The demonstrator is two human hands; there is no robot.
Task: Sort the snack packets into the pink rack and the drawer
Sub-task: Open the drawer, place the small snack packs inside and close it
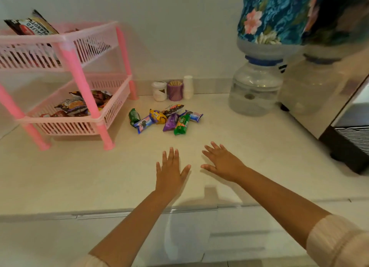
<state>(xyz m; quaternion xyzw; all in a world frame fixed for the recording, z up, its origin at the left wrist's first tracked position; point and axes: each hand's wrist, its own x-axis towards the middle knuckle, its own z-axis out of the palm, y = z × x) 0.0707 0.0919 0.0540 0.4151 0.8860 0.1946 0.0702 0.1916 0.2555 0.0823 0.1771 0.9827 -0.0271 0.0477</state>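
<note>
Several small snack packets lie in a loose pile on the pale counter: a green roll point(181, 124), a purple packet point(171, 122), a yellow one point(157, 116), two blue cookie packs point(144, 124) point(195, 116), a dark green one point(133, 116) and a dark one point(172, 109). The two-tier pink rack point(83, 91) stands at the left, with packets in both tiers. My left hand point(169, 172) and my right hand point(222, 161) hover flat over the counter in front of the pile, fingers spread, holding nothing. Below the counter edge are white drawer fronts point(235, 234), shut.
A white jar point(159, 91), a purple cup of sticks point(175, 90) and a white bottle point(188, 87) stand against the back wall. A water jug with a floral cover point(257, 87) stands at the right, beside a steel appliance point(343, 115).
</note>
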